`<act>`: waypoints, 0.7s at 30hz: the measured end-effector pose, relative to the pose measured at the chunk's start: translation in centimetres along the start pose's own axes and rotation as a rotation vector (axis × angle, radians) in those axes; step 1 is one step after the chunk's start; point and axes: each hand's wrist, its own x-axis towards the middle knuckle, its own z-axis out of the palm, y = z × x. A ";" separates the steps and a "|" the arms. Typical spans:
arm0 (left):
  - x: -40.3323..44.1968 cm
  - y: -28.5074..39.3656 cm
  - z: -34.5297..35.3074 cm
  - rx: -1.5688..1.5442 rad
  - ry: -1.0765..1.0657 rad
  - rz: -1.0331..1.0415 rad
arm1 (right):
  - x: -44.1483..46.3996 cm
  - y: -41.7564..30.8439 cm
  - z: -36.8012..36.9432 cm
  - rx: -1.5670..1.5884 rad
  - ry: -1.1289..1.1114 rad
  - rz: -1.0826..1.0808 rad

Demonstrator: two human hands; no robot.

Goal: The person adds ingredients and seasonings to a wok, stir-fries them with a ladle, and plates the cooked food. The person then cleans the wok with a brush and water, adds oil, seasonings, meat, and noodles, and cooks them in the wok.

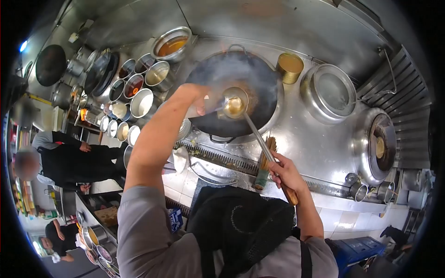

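Over the black wok [266, 88] at the back of the steel stove counter [308, 139], the steel ladle [258, 135] hangs bowl-up, clear of the wok floor, some amber liquid in the bowl. Right hand [285, 173] clamped round the ladle's shaft, just above its wooden end; fingers wrapped. Left hand [197, 98] is above the wok's left side, fingers curled round a clear container [211, 107], bottle-like, tilted with its far end at the ladle bowl. Blurred there; can't tell if liquid is running out, or if the two touch. Smoke or steam over the wok.

Bristle wok brush [262, 172] lies across the counter's front edge, just beside the ladle shaft and right hand. Gold tin [290, 68] sits near the wok's right rim; wide steel pot [330, 90] further right, liquid inside. Steel bowl [172, 46] of amber liquid behind left, next to a cluster of steel canisters [141, 103], one with white contents. Co-worker in a dark apron [83, 157] stands off to the left, well apart.
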 end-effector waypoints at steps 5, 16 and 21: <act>-0.3 -1.1 -0.4 0.037 0.004 -0.065 | -0.2 -0.8 0.0 0.102 -0.012 0.004; -3.0 0.6 -2.6 0.189 0.091 -0.065 | -0.2 -0.4 -0.2 0.167 0.015 -0.041; -3.1 0.8 -2.3 0.196 0.077 -0.077 | -0.2 -0.4 -0.3 0.197 0.017 -0.042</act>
